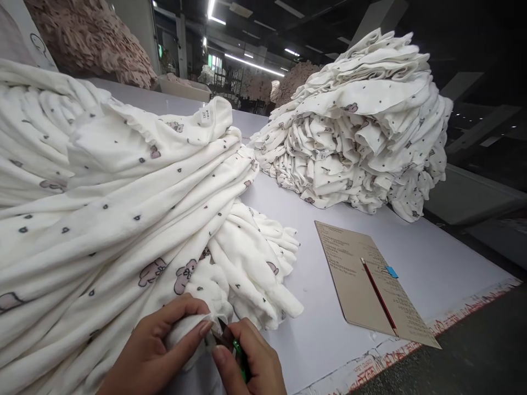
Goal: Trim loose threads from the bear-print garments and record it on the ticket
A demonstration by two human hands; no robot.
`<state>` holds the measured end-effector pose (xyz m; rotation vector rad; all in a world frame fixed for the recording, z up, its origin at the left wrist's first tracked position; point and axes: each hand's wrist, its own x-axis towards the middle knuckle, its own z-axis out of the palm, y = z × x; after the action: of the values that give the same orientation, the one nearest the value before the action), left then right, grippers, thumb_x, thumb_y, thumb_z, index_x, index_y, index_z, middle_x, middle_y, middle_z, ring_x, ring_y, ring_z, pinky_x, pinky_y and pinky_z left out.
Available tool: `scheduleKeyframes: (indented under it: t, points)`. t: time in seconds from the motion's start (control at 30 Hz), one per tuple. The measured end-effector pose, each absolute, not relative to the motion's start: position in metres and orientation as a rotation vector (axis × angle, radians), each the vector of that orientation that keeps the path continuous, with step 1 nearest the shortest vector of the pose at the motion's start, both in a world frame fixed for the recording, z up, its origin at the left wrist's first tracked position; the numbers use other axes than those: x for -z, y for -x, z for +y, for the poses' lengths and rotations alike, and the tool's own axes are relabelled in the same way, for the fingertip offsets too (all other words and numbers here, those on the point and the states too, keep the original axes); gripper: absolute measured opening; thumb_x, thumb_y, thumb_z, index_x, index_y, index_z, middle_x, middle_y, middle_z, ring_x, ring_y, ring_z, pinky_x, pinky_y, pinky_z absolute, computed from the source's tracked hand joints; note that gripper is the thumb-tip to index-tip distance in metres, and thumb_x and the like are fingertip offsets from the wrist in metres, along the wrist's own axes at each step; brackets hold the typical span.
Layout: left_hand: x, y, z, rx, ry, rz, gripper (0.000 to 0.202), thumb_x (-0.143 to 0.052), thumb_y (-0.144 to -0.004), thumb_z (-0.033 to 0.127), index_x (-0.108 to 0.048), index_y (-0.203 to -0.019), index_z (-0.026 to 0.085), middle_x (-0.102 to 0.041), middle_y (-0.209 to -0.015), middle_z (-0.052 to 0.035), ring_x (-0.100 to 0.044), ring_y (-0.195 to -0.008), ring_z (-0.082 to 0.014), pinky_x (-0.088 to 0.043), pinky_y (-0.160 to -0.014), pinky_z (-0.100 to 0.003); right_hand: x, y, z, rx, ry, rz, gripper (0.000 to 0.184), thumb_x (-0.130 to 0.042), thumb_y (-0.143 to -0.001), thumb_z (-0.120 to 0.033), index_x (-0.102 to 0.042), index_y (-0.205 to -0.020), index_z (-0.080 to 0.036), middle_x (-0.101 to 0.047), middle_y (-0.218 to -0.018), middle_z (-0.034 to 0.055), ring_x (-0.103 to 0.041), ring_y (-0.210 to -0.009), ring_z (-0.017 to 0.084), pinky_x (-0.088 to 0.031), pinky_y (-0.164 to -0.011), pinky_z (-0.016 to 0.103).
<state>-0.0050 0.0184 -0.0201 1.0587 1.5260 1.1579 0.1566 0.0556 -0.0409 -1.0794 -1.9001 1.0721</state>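
At the bottom of the view, my left hand [164, 340] pinches an edge of white plush fabric [185, 329] between thumb and fingers. My right hand [251, 359] is closed around small thread snips [239, 356] with green on the handle. Their dark blades meet the pinched edge by my left fingertips; whether they are open or closed is unclear. The fabric belongs to a heap of white garments [123, 219] printed with pinkish bears and small dark marks. A size label [205, 114] shows on the upper garment.
A tall stack of similar white garments [362, 126] stands at the back right. On the white table [304, 340] lies a brown printed sheet [341, 274] with a red pencil [379, 296] and a blue clip [392, 272]. Pink fabric [90, 38] is piled at the far left.
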Motion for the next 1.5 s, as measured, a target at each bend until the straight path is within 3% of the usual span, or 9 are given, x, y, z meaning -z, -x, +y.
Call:
scheduleKeyframes:
  t: [0.2,0.43,0.63,0.93,1.03,1.13,1.27,1.37,1.5]
  points:
    - [0.014,0.004,0.019,-1.138,-1.269,1.598,0.014,-0.059,-0.082,0.038,-0.067,-0.084,0.027,-0.07,-0.083,0.0037,-0.065,-0.084,-0.0161,-0.05,-0.075,-0.015,0.035,-0.151,0.057,-1.062,1.023,-1.912,0.025,-0.048,-0.09,-0.038,-0.062,-0.076,-0.023,-0.055,-0.067,-0.0014,-0.051,-0.058,0.014,-0.033,-0.053,0.023]
    - [0.017,0.007,0.018,-1.089,-1.257,1.545,0.013,-0.059,-0.084,0.037,-0.068,-0.085,0.028,-0.068,-0.082,0.0045,-0.064,-0.086,-0.016,-0.05,-0.074,-0.014,0.036,-0.158,0.056,-1.377,1.157,-1.745,0.044,-0.046,-0.088,-0.056,-0.052,-0.063,-0.02,-0.041,-0.058,-0.0037,-0.04,-0.056,0.013,-0.029,-0.052,0.023]
    - [0.016,0.008,0.018,-1.077,-1.339,1.527,0.013,-0.055,-0.087,0.035,-0.067,-0.087,0.028,-0.069,-0.087,0.0043,-0.064,-0.086,-0.0145,-0.048,-0.077,-0.013,0.03,-0.157,0.057,-1.421,1.139,-1.775,0.035,-0.048,-0.087,-0.05,-0.057,-0.07,-0.02,-0.044,-0.062,-0.003,-0.042,-0.059,0.013,-0.029,-0.054,0.022]
    - [0.026,0.026,0.008,-0.88,-1.564,1.662,0.023,-0.057,-0.083,0.046,-0.066,-0.075,0.026,-0.067,-0.071,0.0037,-0.063,-0.069,-0.0142,-0.046,-0.065,-0.015,0.034,-0.175,0.064,-1.263,1.008,-1.811,0.027,-0.05,-0.089,-0.044,-0.05,-0.074,-0.022,-0.043,-0.067,-0.0042,-0.045,-0.062,0.013,-0.034,-0.056,0.021]
    - [0.043,0.051,-0.003,-0.656,-1.795,1.856,0.021,-0.063,-0.077,0.047,-0.07,-0.072,0.028,-0.07,-0.071,0.0024,-0.066,-0.068,-0.0179,-0.047,-0.066,-0.019,0.043,-0.194,0.078,-0.951,1.125,-1.879,0.026,-0.064,-0.081,-0.04,-0.055,-0.1,-0.025,-0.053,-0.092,0.0005,-0.055,-0.077,0.018,-0.041,-0.064,0.024]
    - [0.055,0.069,-0.01,-0.454,-1.949,1.993,0.027,-0.054,-0.081,0.046,-0.069,-0.07,0.026,-0.07,-0.069,0.0,-0.067,-0.066,-0.0208,-0.048,-0.062,-0.024,0.051,-0.209,0.095,-0.724,1.368,-1.999,0.026,-0.057,-0.084,-0.029,-0.057,-0.109,-0.025,-0.052,-0.116,0.007,-0.059,-0.075,0.02,-0.041,-0.062,0.028]
    - [0.058,0.064,-0.007,-0.329,-2.079,2.014,0.03,-0.048,-0.084,0.044,-0.067,-0.068,0.026,-0.07,-0.066,-0.0003,-0.067,-0.061,-0.0222,-0.05,-0.056,-0.027,0.045,-0.208,0.102,-0.871,1.367,-1.965,0.02,-0.044,-0.091,-0.033,-0.06,-0.095,-0.021,-0.061,-0.092,0.0053,-0.059,-0.074,0.021,-0.043,-0.062,0.028]
    - [0.049,0.039,-0.003,-0.663,-2.131,1.996,0.028,-0.057,-0.08,0.051,-0.067,-0.096,0.03,-0.073,-0.092,-0.0016,-0.07,-0.081,-0.0235,-0.054,-0.07,-0.027,0.031,-0.193,0.088,-1.311,1.183,-1.677,0.031,-0.047,-0.091,-0.046,-0.064,-0.093,-0.02,-0.061,-0.074,0.0015,-0.058,-0.07,0.018,-0.047,-0.063,0.025]
    - [0.027,-0.002,0.001,-1.161,-2.027,1.854,0.051,-0.066,-0.075,0.046,-0.055,-0.121,0.028,-0.065,-0.119,-0.0055,-0.064,-0.104,-0.0246,-0.049,-0.092,-0.027,0.024,-0.168,0.062,-1.624,1.055,-1.359,0.04,-0.057,-0.084,-0.055,-0.069,-0.098,-0.019,-0.066,-0.084,0.0052,-0.06,-0.077,0.021,-0.049,-0.07,0.029]
